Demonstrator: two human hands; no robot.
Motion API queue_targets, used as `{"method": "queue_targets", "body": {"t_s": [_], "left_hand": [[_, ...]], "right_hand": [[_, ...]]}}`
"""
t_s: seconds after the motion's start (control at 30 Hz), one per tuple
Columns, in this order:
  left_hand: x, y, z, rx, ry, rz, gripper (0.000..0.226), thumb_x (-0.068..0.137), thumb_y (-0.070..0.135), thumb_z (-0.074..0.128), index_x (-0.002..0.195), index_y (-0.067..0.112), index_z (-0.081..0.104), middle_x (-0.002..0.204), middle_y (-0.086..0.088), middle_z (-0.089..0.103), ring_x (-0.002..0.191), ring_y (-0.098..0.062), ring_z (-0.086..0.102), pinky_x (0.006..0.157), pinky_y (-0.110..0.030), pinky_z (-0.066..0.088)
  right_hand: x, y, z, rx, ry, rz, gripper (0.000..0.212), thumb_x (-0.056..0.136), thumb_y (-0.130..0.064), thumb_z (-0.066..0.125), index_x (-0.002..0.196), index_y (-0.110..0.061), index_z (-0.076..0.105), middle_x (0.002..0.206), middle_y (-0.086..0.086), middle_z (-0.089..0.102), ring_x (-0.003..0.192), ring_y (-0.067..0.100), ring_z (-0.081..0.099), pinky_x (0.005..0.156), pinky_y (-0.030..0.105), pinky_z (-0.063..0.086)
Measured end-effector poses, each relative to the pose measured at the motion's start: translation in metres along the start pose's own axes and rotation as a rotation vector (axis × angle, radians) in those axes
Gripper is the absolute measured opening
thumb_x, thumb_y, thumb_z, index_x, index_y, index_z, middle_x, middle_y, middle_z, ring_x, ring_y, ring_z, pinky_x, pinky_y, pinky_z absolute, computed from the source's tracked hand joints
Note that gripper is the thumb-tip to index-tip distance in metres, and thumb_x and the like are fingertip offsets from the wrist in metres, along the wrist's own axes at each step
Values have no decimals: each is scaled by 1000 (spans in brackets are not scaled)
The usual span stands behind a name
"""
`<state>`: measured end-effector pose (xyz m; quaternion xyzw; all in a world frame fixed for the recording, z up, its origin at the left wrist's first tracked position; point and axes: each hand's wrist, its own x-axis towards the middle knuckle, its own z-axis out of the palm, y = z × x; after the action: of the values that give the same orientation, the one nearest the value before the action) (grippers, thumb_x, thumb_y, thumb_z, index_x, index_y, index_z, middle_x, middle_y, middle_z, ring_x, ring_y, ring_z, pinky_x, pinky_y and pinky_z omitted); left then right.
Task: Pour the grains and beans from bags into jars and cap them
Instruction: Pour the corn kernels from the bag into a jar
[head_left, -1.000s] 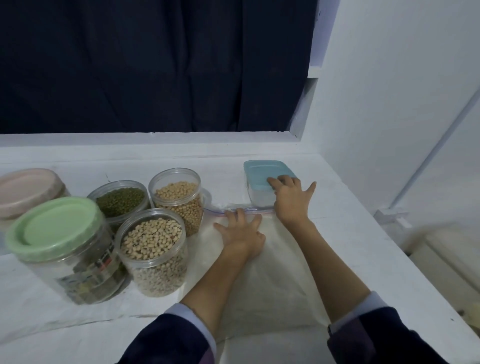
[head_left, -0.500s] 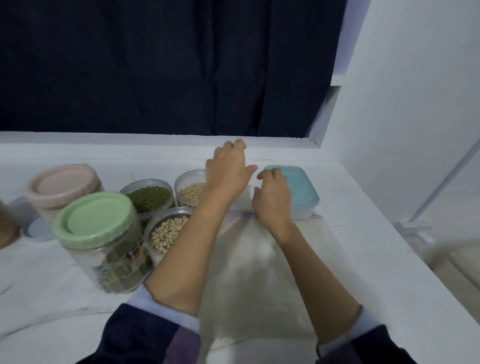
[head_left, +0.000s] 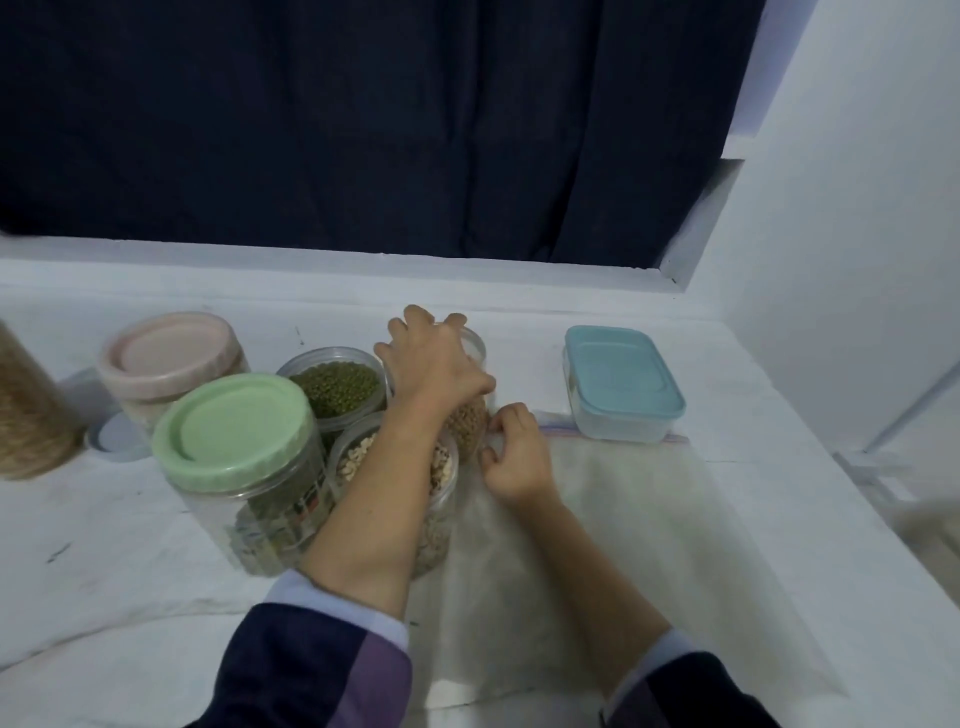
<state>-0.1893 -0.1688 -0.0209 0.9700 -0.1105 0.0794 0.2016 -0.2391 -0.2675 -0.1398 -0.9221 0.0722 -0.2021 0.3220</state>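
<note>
Left hand (head_left: 434, 364) grips the soybean jar (head_left: 470, 415); right hand (head_left: 514, 457) pinches the flat bag (head_left: 623, 519).

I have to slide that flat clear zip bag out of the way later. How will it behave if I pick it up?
The clear plastic zip bag lies flat and looks empty, so probably very light and floppy, sagging from wherever it is lifted. The right hand rests on its left edge; the film may be slippery on the white counter.
</note>
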Motion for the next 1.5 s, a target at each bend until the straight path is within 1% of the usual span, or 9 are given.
{"method": "queue_targets", "body": {"t_s": [0.17, 0.4, 0.6, 0.77, 0.9, 1.13, 1.27, 1.4, 1.5], "left_hand": [[-2, -1, -3, -75, 185, 64, 79, 64, 41, 77, 136, 29, 47, 134, -7, 35, 124, -28, 31, 99, -42, 29], [-1, 2, 5, -24, 27, 51, 76, 65, 40, 76, 134, 27, 47, 131, -10, 37, 120, -31, 35, 97, -44, 33], [-2, 6, 1, 143, -138, 88, 82, 73, 53, 69, 143, 25, 37, 138, -14, 36, 129, -34, 33, 105, -53, 26], [-7, 11, -30, -39, -243, 58, 74, 91, 39, 57, 149, 14, 18, 152, -15, 23, 143, -35, 15, 111, -61, 9], [1, 8, -97, -314, -112, 177, 48, 95, 14, 49, 141, 7, 36, 146, -13, 38, 134, -30, 37, 111, -48, 28], [15, -107, -206, -427, 140, 165, 39, 98, 22, 49, 134, 6, 47, 133, -10, 53, 119, -24, 51, 93, -31, 43], [25, -203, -241, -416, 160, 84, 36, 98, 24, 50, 130, 7, 51, 129, -9, 56, 116, -21, 53, 86, -25, 40], [35, -292, -258, -416, 202, -15, 32, 97, 26, 51, 123, 8, 56, 120, -8, 61, 110, -22, 56, 87, -29, 44], [42, -343, -251, -511, 161, -60, 26, 96, 24, 53, 114, 9, 62, 107, -5, 63, 107, -21, 57, 87, -28, 44]], "right_hand": [[1, -4, -4, -105, -144, 6, 42, 63, -30, 50, 93, -2, 60, 98, 16, 57, 94, 36, 52, 82, 41, 43], [4, -2, -16, 333, 86, 275, 33, 75, 15, 41, 101, -5, 46, 108, 24, 54, 97, 35, 61, 85, 33, 42], [34, -19, -45, 153, -194, 351, 46, 83, 4, 55, 125, 0, 37, 125, 22, 49, 114, 38, 51, 92, 39, 41], [62, -72, -79, 7, -144, 207, 50, 90, -8, 58, 132, -5, 32, 138, 14, 37, 119, 33, 48, 94, 43, 41], [99, -135, -102, -103, -142, 24, 37, 93, -9, 51, 126, -3, 38, 132, 16, 41, 106, 31, 52, 90, 43, 42], [142, -288, -64, -183, -216, -175, 34, 97, -25, 46, 126, -5, 42, 121, 13, 50, 94, 25, 49, 74, 36, 42], [149, -361, -2, -265, -431, -221, 19, 96, -29, 51, 100, -12, 43, 95, 5, 51, 75, 17, 51, 60, 28, 40], [152, -406, 62, -454, -832, -147, 38, 92, -33, 61, 121, -12, 51, 123, 2, 56, 99, 18, 64, 92, 41, 51], [145, -413, 108, -564, -1002, -56, 54, 87, -30, 70, 132, -7, 51, 132, 5, 55, 105, 23, 65, 98, 46, 48]]}}
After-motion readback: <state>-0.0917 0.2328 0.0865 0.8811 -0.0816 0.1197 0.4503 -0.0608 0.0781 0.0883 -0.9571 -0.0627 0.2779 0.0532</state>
